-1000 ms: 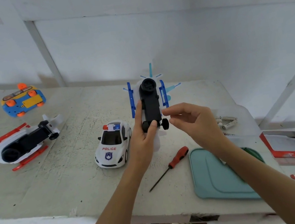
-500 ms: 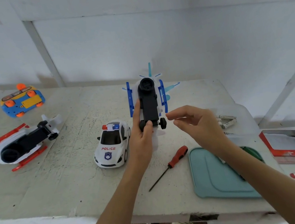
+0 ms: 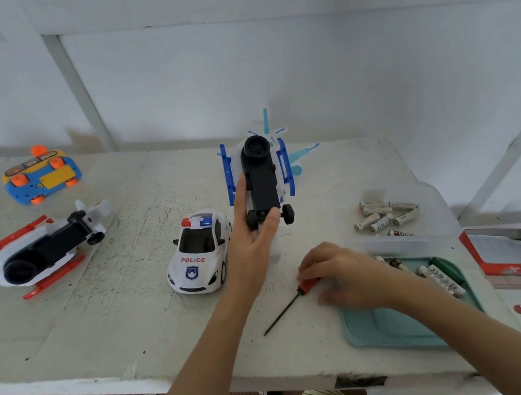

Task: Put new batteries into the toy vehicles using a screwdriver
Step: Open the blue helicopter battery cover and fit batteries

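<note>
Blue-skid toy helicopter (image 3: 262, 176) held belly-up, frame centre, gripped by left hand (image 3: 251, 233). Right hand (image 3: 338, 274) fingers grasping red-handled screwdriver (image 3: 303, 290) on surface. Step: fetching tool; next, probably seating tip in hatch screw.

Bench (image 3: 105, 315): white paint, matt, rough and speckled. Police car (image 3: 200, 253): glossy white plastic. Helicopter (image 3: 261, 179) I hold: matt black plastic underside, blue plastic skids. Screwdriver (image 3: 291, 303): dark metal shaft, red plastic handle. Tray (image 3: 380, 329): smooth teal plastic.

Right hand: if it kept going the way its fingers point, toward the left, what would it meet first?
The right hand is already on the screwdriver; past its handle the bare table looks free until the police car, though depth is unclear.
</note>
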The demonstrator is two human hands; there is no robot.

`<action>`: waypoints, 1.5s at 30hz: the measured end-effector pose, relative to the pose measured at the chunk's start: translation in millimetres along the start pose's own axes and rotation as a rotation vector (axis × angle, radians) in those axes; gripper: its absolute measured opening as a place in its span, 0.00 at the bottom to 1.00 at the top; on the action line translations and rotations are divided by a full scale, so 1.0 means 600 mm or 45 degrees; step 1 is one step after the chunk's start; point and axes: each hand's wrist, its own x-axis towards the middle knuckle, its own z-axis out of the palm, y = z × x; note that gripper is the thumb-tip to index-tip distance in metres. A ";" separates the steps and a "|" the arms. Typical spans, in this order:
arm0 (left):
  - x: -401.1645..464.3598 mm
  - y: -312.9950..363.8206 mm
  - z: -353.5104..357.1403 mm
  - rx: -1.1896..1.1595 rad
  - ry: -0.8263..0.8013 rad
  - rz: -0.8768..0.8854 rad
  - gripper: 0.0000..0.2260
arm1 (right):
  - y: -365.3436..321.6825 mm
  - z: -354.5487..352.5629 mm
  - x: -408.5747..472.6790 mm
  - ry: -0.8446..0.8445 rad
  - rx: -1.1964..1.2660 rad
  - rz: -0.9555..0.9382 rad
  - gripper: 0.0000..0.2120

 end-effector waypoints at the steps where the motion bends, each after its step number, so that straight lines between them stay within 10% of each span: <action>1: -0.001 0.000 0.001 -0.001 -0.009 0.004 0.30 | 0.002 0.005 0.001 0.028 -0.056 -0.033 0.15; 10: 0.002 -0.008 0.000 0.042 0.034 0.027 0.33 | -0.021 -0.041 -0.011 0.125 0.391 0.115 0.08; 16: 0.003 -0.007 0.003 0.030 0.058 0.021 0.35 | -0.051 -0.123 -0.029 0.596 0.767 0.249 0.07; 45: 0.006 -0.025 0.013 0.283 0.082 0.108 0.35 | -0.118 -0.208 0.014 0.684 -0.681 -0.113 0.04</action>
